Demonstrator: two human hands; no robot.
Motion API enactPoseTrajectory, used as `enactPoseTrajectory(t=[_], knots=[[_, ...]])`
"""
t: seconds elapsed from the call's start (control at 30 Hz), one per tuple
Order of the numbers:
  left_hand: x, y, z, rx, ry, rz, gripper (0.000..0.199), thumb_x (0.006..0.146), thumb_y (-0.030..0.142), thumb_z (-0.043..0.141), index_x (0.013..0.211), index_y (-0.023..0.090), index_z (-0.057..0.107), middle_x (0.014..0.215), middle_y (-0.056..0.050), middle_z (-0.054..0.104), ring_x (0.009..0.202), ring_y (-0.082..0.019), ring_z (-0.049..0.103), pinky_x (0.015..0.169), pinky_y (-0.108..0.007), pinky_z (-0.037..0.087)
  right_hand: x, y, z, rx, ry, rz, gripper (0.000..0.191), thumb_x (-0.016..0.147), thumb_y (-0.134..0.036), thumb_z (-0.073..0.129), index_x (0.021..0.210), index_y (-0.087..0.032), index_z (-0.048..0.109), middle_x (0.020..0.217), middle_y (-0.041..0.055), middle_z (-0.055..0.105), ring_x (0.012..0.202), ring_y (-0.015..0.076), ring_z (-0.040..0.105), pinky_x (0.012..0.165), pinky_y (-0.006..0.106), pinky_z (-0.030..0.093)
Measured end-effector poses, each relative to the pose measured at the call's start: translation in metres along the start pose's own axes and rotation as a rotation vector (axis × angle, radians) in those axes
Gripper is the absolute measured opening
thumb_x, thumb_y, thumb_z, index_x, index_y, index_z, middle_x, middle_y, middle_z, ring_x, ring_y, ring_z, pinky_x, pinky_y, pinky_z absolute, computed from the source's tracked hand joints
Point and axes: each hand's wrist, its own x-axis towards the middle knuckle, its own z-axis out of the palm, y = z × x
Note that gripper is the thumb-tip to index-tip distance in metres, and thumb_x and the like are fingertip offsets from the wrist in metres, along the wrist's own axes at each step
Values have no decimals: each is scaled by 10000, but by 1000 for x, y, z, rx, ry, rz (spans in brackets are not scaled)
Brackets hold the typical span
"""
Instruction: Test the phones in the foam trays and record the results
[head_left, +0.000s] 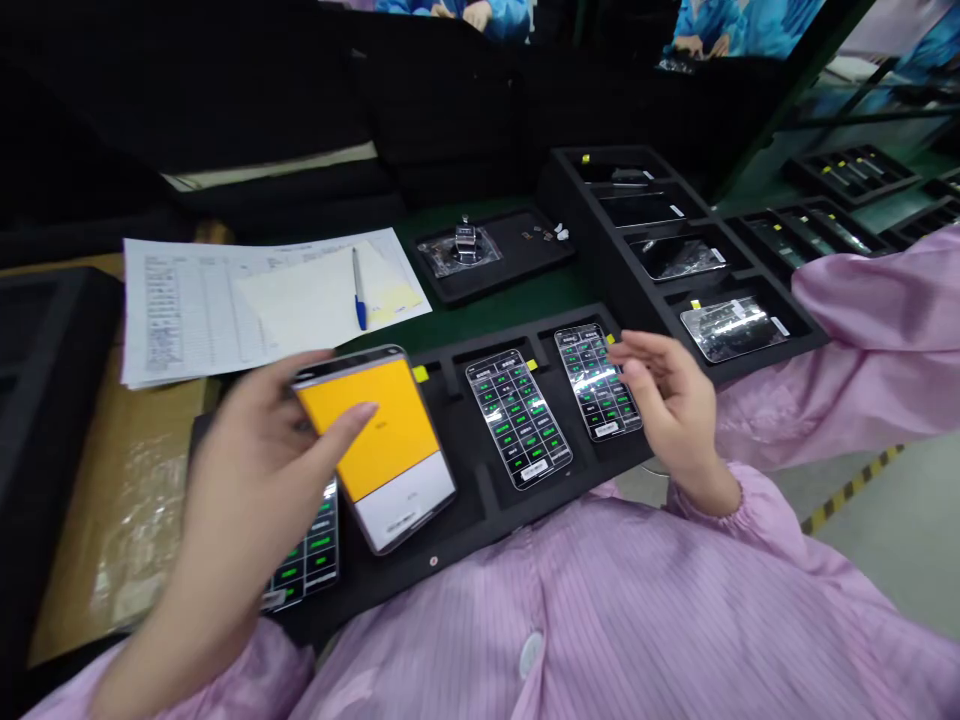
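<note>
The left hand clamps a phone, yellow above white, long axis far-left to near-right. The right hand is loosely parted.

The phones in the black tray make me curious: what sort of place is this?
Probably an electronics factory or workshop. Several phones with matching grids on their screens sit in a slotted black tray, other people in blue sleeves sit beyond, and striped tape marks the floor.

The phone left of centre looks smooth and glossy, the tray beneath it matt and foam-like. Upper left, the sheets are matt paper; lower left, the film is shiny plastic; bottom, the smock is cloth.
</note>
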Motion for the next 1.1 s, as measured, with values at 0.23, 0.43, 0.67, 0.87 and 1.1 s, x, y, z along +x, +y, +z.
enactPoseTrajectory(t=[0.23,0.43,0.67,0.87,1.1], knots=[[-37,-5,4,287,-46,5,651,885,632,455,1420,267,524,1592,-60,381,1390,-384,452,1117,-598,415,-47,32,6,-292,24,-192,307,983,-185,454,1245,-217,610,1179,115,701,1132,267,662,952,479,572],[-93,-29,14,368,251,301,697,927,261,518,1524,515,266,1603,110,340,1452,-310,375,1208,-559,309,-40,41,10,-305,47,-207,348,961,-149,439,1261,-217,601,1165,110,703,1104,260,672,936,467,577],[-79,-28,27,375,324,446,690,893,101,536,1510,373,392,1505,-63,497,1411,-329,431,1163,-572,353,-24,51,11,-380,-91,-330,271,927,-134,432,1065,-209,654,1047,94,734,1171,279,642,991,516,517],[-77,-16,33,368,255,488,421,902,124,481,1306,192,579,1409,-172,555,1381,-343,458,1109,-558,413,-31,26,21,-365,-259,-375,336,907,-124,401,1109,-215,653,1106,84,723,1238,266,605,1115,560,414],[-82,-16,35,403,225,477,354,878,165,453,1177,171,642,1393,-173,574,1364,-340,480,1079,-560,448,-36,1,51,-243,-581,-498,377,894,-133,407,1198,-181,625,1145,114,712,1329,283,528,1174,615,325]])
